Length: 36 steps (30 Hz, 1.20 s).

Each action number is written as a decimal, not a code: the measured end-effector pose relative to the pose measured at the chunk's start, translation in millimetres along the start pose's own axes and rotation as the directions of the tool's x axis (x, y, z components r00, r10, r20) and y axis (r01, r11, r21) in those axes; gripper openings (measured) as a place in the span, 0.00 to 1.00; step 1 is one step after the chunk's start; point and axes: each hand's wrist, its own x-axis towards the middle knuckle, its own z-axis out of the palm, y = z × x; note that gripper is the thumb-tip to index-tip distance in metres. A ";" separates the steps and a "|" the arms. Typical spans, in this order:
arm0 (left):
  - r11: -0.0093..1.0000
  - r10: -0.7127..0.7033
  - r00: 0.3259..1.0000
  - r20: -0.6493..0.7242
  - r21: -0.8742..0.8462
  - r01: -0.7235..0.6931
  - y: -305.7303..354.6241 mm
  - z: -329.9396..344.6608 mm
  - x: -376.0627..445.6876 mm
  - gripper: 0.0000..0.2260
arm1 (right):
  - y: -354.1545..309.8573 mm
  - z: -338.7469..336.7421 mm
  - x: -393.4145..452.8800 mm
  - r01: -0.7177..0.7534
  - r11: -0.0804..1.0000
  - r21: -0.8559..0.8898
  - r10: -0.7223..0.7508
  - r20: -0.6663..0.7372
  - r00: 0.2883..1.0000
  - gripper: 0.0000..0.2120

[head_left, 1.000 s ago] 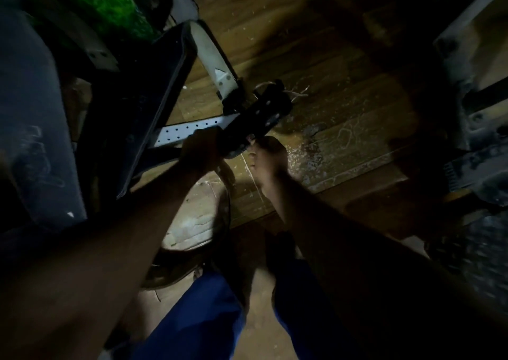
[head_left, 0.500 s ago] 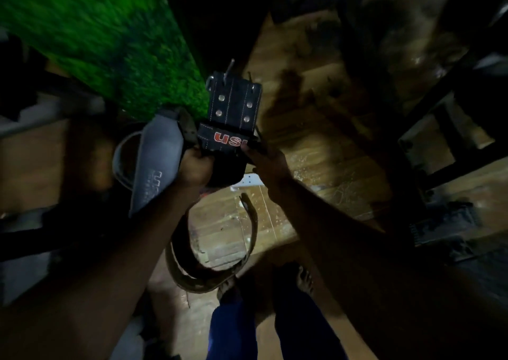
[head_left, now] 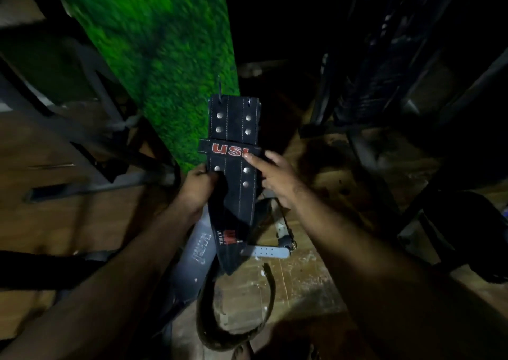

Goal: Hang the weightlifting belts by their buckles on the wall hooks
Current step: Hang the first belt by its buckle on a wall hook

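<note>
Black belt (head_left: 234, 167) stood upright at frame centre, buckle end at 12 o'clock against the green wall panel (head_left: 165, 57). Left hand (head_left: 196, 188) had fingers clamped on its edge; right hand (head_left: 275, 177) pinched the red-lettered keeper loop (head_left: 229, 149). Recommended: raise steadily and seat the buckle fully on a hook, none discernible.

This looks like a dim gym. Dark metal machine frames (head_left: 384, 57) stand on a worn wooden floor (head_left: 302, 291). Weightlifting belts (head_left: 233, 167) lie about.
</note>
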 end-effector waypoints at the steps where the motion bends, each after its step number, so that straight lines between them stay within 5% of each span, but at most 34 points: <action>1: 0.999 0.030 1.000 -0.001 -0.011 -0.030 22.3 -4.1 -8.4 0.14 | -21.7 11.4 -6.2 0.028 0.999 0.021 -0.028 -0.003 1.000 0.54; 2: 0.998 0.063 0.998 -0.001 -0.024 -0.063 44.4 -8.7 -15.3 0.14 | -44.1 22.8 -11.1 0.061 0.997 0.043 -0.062 0.012 0.998 0.52; 5: 0.984 0.170 0.985 0.018 -0.057 -0.168 115.7 -24.0 -41.0 0.12 | -112.9 54.6 -31.4 0.206 0.977 0.055 -0.211 0.087 0.974 0.25; 7: 0.968 0.231 0.972 0.048 -0.108 -0.225 161.0 -31.5 -59.5 0.12 | -157.3 73.2 -46.2 0.309 0.950 0.037 -0.311 0.103 0.945 0.19; 16: 0.853 0.511 0.859 0.006 -0.123 -0.507 312.2 -58.1 -128.9 0.16 | -328.7 146.7 -116.7 0.616 0.783 -0.087 -0.608 0.105 0.787 0.19; 26: 0.582 0.771 0.594 -0.228 -0.122 -0.804 439.1 -24.6 -153.1 0.07 | -450.9 165.9 -138.8 0.803 0.589 0.092 -0.794 -0.114 0.597 0.14; 32: 0.447 0.868 0.398 -0.296 0.119 -0.886 482.6 -14.0 -152.5 0.26 | -503.6 156.3 -147.4 0.865 0.485 0.128 -0.848 -0.175 0.501 0.11; 36: 0.435 0.854 0.357 -0.378 0.142 -0.889 458.9 -4.1 -151.8 0.20 | -495.1 158.7 -149.5 0.919 0.374 0.123 -0.870 -0.296 0.394 0.13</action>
